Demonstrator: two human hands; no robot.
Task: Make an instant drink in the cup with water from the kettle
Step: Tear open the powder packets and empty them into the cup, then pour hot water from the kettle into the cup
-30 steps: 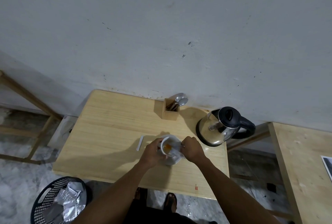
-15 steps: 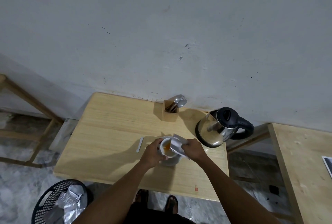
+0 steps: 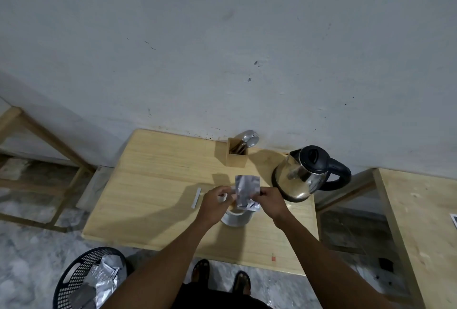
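Where the floor shows past the table's near left corner, a black plastic basket point(image 3: 81, 281) holds crumpled foil wrappers point(image 3: 105, 277). On the wooden table point(image 3: 153, 185), a thin white torn-off strip point(image 3: 196, 197) lies flat just left of the hands. The left hand point(image 3: 215, 203) sits over the left rim of the white cup point(image 3: 236, 219), its fingers point(image 3: 222, 191) closed on the left edge of a silver foil sachet point(image 3: 247, 191). That sachet stands upright above the cup, which rests near the middle of the table, towards the near edge, and is largely hidden by the hands; its contents cannot be made out. The right hand point(image 3: 270, 201) has its fingers pinched on the sachet's lower right corner. Against the far edge, a small wooden holder point(image 3: 237, 155) carries several spoons point(image 3: 249, 138). At the far right corner stands the steel kettle point(image 3: 303, 177), lid closed, its black handle point(image 3: 340, 173) pointing right, close to the right hand but apart from it. A second wooden table point(image 3: 420, 222) stands further right.
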